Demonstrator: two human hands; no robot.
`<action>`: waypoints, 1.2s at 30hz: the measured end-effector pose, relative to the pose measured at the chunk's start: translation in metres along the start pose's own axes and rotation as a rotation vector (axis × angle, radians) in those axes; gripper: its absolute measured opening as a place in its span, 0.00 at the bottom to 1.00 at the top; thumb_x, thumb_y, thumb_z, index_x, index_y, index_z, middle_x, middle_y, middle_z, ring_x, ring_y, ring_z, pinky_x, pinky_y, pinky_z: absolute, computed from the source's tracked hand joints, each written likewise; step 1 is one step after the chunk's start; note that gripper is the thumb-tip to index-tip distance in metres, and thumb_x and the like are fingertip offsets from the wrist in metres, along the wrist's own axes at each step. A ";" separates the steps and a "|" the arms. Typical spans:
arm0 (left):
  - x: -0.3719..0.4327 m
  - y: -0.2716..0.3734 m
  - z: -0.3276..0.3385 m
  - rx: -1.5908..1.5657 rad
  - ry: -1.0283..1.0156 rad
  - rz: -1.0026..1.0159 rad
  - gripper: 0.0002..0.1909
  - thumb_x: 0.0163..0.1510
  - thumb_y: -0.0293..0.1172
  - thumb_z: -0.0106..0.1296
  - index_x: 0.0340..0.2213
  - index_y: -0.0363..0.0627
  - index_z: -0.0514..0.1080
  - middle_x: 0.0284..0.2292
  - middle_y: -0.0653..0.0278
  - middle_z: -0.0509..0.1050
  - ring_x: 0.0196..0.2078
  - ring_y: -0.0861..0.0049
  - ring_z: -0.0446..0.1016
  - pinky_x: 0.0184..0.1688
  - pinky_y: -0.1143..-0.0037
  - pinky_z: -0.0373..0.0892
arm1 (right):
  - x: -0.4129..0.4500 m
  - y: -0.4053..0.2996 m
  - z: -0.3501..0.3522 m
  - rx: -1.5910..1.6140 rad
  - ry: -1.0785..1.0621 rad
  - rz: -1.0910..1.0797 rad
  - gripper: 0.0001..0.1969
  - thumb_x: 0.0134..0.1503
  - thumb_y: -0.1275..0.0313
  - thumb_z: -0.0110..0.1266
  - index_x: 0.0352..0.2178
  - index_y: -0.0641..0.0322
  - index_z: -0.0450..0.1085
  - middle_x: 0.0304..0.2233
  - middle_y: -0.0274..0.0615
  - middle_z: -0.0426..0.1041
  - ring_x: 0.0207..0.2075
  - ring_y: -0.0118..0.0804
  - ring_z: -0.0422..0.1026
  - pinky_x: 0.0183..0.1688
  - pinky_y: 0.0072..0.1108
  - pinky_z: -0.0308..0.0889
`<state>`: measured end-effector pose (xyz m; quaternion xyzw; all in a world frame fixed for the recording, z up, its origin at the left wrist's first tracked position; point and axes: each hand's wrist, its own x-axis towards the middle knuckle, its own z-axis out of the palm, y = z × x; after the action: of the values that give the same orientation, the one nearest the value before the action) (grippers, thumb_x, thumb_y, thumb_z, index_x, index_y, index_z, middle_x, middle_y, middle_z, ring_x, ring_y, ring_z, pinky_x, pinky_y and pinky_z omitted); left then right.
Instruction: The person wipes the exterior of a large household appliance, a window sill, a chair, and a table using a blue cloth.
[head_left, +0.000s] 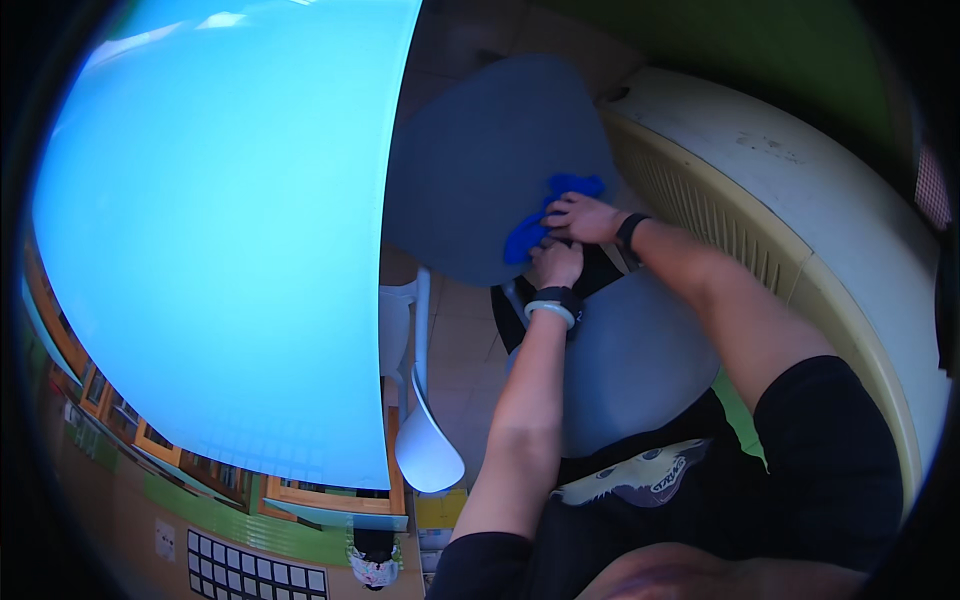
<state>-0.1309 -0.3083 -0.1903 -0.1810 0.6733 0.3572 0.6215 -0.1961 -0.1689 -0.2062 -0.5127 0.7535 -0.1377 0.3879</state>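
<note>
A bunched blue cloth (527, 236) lies on the grey seat (495, 157) of a chair, near its edge closest to me. Over the middle of the cloth, my right hand (589, 219) presses down with bent fingers. My left hand (559, 262) is just below it, its fingers curled at the cloth's lower edge. Both wrists wear black bands, and the left also has a pale bangle (551, 311). Between my arms is a second grey chair panel (637, 367), close to my body. The cloth under my palms is hidden.
A large glossy blue tabletop (225, 225) fills the left side. Along the right runs a cream casing with a slatted grille (697, 195). A white chair (429, 450) stands by the table's edge. Wooden-framed shelving (330, 495) and a person (375, 566) are farther off.
</note>
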 end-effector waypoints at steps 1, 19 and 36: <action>-0.012 0.020 -0.009 -0.079 -0.013 -0.066 0.39 0.57 0.50 0.46 0.59 0.29 0.52 0.59 0.26 0.47 0.60 0.36 0.53 0.63 0.56 0.51 | -0.011 0.008 -0.005 -0.061 -0.047 0.002 0.18 0.52 0.68 0.51 0.46 0.45 0.73 0.55 0.32 0.63 0.56 0.36 0.60 0.56 0.31 0.56; 0.003 0.043 -0.136 0.287 0.678 0.551 0.36 0.55 0.31 0.51 0.62 0.38 0.51 0.65 0.42 0.40 0.67 0.42 0.34 0.67 0.59 0.43 | 0.094 0.066 -0.126 -0.131 0.481 0.400 0.17 0.52 0.72 0.51 0.45 0.49 0.70 0.50 0.44 0.64 0.50 0.48 0.66 0.44 0.30 0.72; -0.025 -0.023 -0.031 0.354 0.446 0.067 0.45 0.49 0.38 0.57 0.58 0.26 0.45 0.60 0.35 0.44 0.58 0.44 0.53 0.58 0.61 0.62 | 0.082 -0.026 -0.029 0.104 0.287 0.111 0.12 0.52 0.68 0.52 0.40 0.50 0.69 0.43 0.42 0.64 0.45 0.43 0.66 0.41 0.28 0.70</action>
<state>-0.1328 -0.3503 -0.1729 -0.1215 0.8508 0.2061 0.4679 -0.2144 -0.2575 -0.2071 -0.4244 0.8202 -0.2267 0.3096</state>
